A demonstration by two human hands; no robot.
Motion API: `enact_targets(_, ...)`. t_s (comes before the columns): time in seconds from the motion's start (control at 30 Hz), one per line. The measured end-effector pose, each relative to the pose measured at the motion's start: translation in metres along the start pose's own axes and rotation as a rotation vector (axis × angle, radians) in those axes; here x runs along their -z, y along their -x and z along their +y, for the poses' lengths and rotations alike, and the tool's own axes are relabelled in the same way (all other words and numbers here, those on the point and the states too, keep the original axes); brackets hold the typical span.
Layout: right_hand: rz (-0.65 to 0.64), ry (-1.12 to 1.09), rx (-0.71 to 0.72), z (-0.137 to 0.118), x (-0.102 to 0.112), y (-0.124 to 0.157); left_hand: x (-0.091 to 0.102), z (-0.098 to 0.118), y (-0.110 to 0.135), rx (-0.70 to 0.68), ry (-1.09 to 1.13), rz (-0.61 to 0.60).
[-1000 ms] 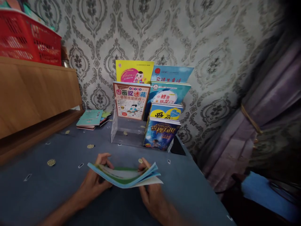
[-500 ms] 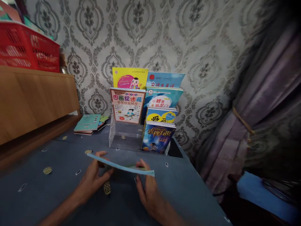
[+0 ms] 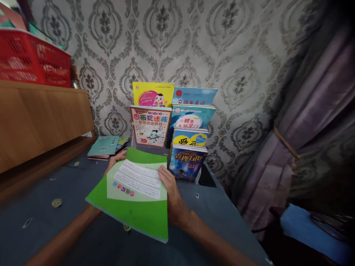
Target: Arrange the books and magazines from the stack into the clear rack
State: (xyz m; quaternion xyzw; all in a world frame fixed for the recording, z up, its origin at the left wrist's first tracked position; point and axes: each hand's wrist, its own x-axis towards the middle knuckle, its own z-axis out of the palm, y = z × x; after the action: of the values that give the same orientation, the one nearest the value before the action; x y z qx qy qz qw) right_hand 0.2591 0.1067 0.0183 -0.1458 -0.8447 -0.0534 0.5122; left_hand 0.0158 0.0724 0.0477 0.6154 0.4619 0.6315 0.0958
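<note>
A thin book with a green back cover (image 3: 138, 212) is held up over the table, its printed text upside down to me. My left hand (image 3: 115, 162) grips its far left edge, mostly hidden behind the cover. On the right side, my right hand (image 3: 172, 192) holds the edge with fingers lying over the cover. Just beyond the book stands a clear stepped rack (image 3: 133, 142), partly covered by it. The rack bears a brown-bordered picture book (image 3: 151, 127), a yellow book (image 3: 154, 92), a dark blue book (image 3: 187, 162) and several others.
A small pile of books (image 3: 102, 146) lies at the back left of the dark blue table (image 3: 74, 192). Right of the rack is a flat black object (image 3: 206, 175). A red basket (image 3: 36, 55) sits on a wooden cabinet (image 3: 44, 122). A tied curtain (image 3: 263, 166) hangs right.
The book was edge-on between both hands; now it is tilted with its green back cover facing me. My left hand has moved up behind its far left edge.
</note>
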Motion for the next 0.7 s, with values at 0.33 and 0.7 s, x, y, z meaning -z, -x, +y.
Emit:
enact_targets(0.33, -0.090, 0.030, -0.015, -0.002, -0.002, 0.016, -0.008, -0.021, 0.014, 0.081, 0.042, 0.049)
enact_targets(0.7, -0.045, 0.058, 0.070, 0.040, 0.006, -0.050, -0.017, -0.004, -0.069, -0.063, 0.169, 0.150)
